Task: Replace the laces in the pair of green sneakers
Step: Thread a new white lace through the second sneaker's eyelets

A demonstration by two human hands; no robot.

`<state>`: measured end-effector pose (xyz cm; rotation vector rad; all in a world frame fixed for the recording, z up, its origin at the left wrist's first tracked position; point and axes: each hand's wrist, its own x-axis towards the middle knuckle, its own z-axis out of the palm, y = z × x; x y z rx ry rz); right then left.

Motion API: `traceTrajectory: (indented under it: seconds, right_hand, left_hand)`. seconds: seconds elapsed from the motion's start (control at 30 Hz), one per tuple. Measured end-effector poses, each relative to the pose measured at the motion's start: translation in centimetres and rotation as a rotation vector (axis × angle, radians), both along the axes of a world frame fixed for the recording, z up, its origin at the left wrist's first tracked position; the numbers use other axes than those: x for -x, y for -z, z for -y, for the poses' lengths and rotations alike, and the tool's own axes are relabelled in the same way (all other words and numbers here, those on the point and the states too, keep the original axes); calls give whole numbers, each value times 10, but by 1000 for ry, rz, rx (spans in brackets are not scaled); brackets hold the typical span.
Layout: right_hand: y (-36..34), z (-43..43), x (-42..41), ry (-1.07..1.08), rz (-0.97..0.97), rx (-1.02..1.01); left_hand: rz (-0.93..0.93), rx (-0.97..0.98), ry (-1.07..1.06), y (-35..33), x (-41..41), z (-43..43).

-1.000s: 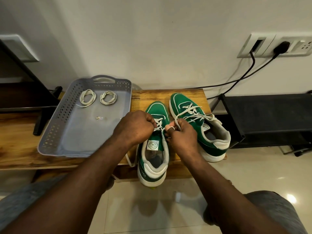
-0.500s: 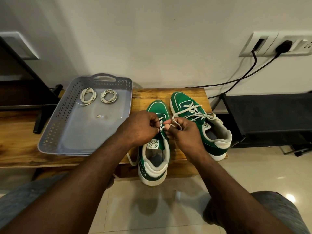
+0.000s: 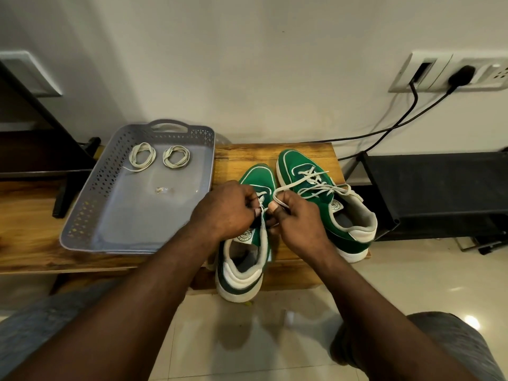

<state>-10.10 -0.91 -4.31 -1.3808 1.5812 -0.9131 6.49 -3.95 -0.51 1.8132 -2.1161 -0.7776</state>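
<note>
Two green sneakers with white soles stand on a low wooden bench (image 3: 242, 154). The left sneaker (image 3: 244, 257) has its heel hanging over the bench's front edge. My left hand (image 3: 225, 207) and my right hand (image 3: 298, 218) meet over its lacing area, each pinching a strand of its white lace (image 3: 263, 215); the eyelets are hidden beneath them. A loop of lace arcs from my right fingers toward the right sneaker (image 3: 324, 199), which is loosely laced in white. Two coiled white laces (image 3: 141, 158) (image 3: 176, 156) lie at the far end of a grey tray (image 3: 90, 188).
The grey perforated tray fills the bench's left part, with a small scrap (image 3: 164, 190) in its middle. A black shelf (image 3: 439, 193) stands right of the bench. Black cables (image 3: 398, 125) run from wall sockets. A dark stand (image 3: 68, 182) rises at left. Tiled floor lies below.
Both hands have moved slightly away from me along the left sneaker, and the lace loop at my right fingers has been drawn out longer. The sneakers and tray have not moved.
</note>
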Motion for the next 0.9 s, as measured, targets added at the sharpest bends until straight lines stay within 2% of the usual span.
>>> traceTrajectory:
  seconds: [0.1,0.37,0.57,0.8,0.9]
  right_hand:
    - [0,-1,-2,11,62,-44]
    - [3,1,-7,25,-33,2]
    - [-1,2,-7,51,65,-90]
    - [2,1,0,101,419,-293]
    - [3,2,1,105,373,-256]
  left_hand:
    - [12,-16,9,4,-1,3]
    - [42,-87,-7,12,4,6]
    - [70,-71,-74,12,6,5]
    - [21,-76,-139,11,5,5]
    - [17,-92,-128,11,7,5]
